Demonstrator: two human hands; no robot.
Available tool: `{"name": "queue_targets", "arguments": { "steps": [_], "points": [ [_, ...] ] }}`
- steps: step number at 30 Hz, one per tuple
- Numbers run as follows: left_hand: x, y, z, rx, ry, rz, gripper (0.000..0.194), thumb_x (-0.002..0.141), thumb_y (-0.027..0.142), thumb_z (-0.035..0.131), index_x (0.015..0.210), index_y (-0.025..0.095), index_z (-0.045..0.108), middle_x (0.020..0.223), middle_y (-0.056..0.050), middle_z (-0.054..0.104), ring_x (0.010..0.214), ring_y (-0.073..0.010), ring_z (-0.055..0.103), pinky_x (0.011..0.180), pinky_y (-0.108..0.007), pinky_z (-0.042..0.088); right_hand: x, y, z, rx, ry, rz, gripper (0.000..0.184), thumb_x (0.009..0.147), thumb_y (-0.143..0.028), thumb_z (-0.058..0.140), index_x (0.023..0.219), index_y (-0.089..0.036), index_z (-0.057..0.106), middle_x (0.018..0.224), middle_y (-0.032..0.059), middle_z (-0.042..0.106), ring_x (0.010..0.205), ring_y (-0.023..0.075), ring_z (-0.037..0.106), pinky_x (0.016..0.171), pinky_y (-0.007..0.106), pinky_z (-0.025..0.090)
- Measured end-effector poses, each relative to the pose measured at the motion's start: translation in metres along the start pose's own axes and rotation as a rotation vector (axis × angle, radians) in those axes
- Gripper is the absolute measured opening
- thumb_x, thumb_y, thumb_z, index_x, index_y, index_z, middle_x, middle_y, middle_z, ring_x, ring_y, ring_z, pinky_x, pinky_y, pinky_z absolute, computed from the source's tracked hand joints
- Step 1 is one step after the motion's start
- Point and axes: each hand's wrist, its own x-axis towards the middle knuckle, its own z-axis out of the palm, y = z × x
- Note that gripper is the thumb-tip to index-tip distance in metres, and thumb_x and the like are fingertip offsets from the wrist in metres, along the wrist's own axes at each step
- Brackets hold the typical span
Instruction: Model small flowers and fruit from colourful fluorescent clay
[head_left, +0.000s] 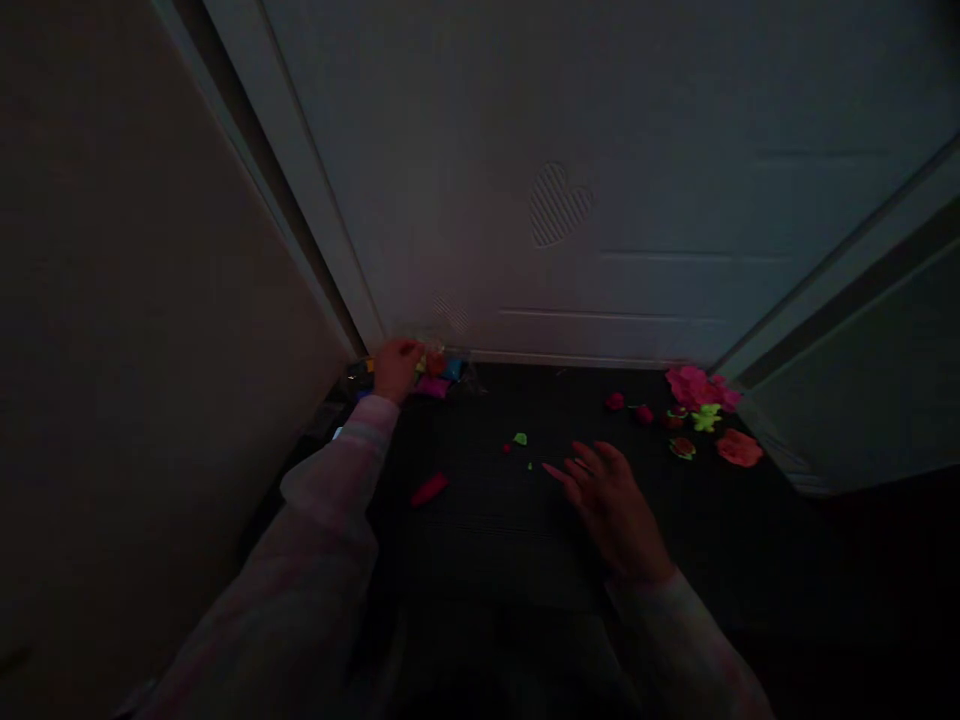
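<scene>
The scene is very dark. My left hand (pixel 395 367) reaches to the far left of a dark mat (pixel 487 520) and lies on a heap of small clay packets (pixel 439 375) in orange, blue and purple; its fingers curl over them. My right hand (pixel 604 495) rests flat on the mat with its fingers stretched out and apart, holding nothing. A small green clay bit (pixel 520 439) lies just ahead of its fingertips. A red clay piece (pixel 429 489) lies between my two arms.
Pink, red and green clay flowers (pixel 701 395) and an orange one (pixel 739 447) sit at the mat's far right. A white door with a heart shape (pixel 559 203) stands behind. A wall (pixel 112 350) is on the left and a cabinet side (pixel 862 390) on the right.
</scene>
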Motion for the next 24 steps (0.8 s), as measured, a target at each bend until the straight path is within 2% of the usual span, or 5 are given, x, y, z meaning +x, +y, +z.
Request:
{"name": "queue_targets", "arguments": {
  "steps": [6, 9, 12, 17, 24],
  "points": [
    [-0.084, 0.011, -0.030, -0.022, -0.033, 0.076, 0.019, 0.069, 0.033, 0.056, 0.073, 0.016, 0.065, 0.068, 0.000, 0.063, 0.067, -0.0149, 0.056, 0.064, -0.025, 0.041, -0.012, 0.005, 0.008, -0.044, -0.066, -0.001, 0.036, 0.070, -0.029, 0.057, 0.100, -0.033, 0.039, 0.099, -0.0010, 0.056, 0.052, 0.0049, 0.050, 0.038, 0.016, 0.035],
    [-0.134, 0.010, -0.028, -0.088, -0.221, 0.026, 0.018, 0.067, 0.035, 0.058, 0.072, 0.019, 0.066, 0.067, 0.000, 0.064, 0.063, -0.0149, 0.056, 0.059, -0.024, 0.040, -0.020, 0.007, 0.014, -0.168, -0.145, 0.022, 0.026, 0.078, -0.038, 0.045, 0.102, -0.029, 0.044, 0.053, -0.0088, 0.046, 0.034, 0.0031, 0.026, 0.032, 0.015, 0.022],
    [-0.169, 0.011, -0.023, -0.184, -0.408, -0.015, 0.014, 0.066, 0.033, 0.060, 0.071, 0.022, 0.067, 0.068, 0.000, 0.065, 0.064, -0.0156, 0.057, 0.059, -0.024, 0.040, -0.027, 0.001, 0.022, -0.553, -0.244, -0.127, 0.025, 0.078, -0.039, 0.046, 0.095, -0.025, 0.056, 0.052, -0.0055, 0.044, 0.045, 0.0072, 0.040, 0.042, 0.020, 0.034],
    [-0.188, 0.019, -0.021, -0.268, -0.577, 0.092, 0.007, 0.066, 0.026, 0.061, 0.067, 0.024, 0.068, 0.068, 0.000, 0.066, 0.064, -0.0157, 0.057, 0.064, -0.025, 0.041, -0.031, -0.023, 0.039, -1.003, -0.577, -0.408, 0.019, 0.078, -0.033, 0.049, 0.086, -0.024, 0.064, 0.079, 0.0019, 0.059, 0.076, 0.0138, 0.054, 0.067, 0.028, 0.043],
    [-0.204, 0.007, -0.005, -0.570, -0.564, -0.237, 0.025, 0.062, 0.023, 0.065, 0.087, 0.025, 0.063, 0.075, 0.002, 0.066, 0.070, -0.0153, 0.060, 0.063, -0.025, 0.044, -0.034, -0.013, 0.034, -0.942, -0.517, -0.150, 0.019, 0.078, -0.032, 0.048, 0.073, -0.022, 0.063, 0.070, -0.0021, 0.062, 0.065, 0.0105, 0.055, 0.059, 0.022, 0.041]
  ]
}}
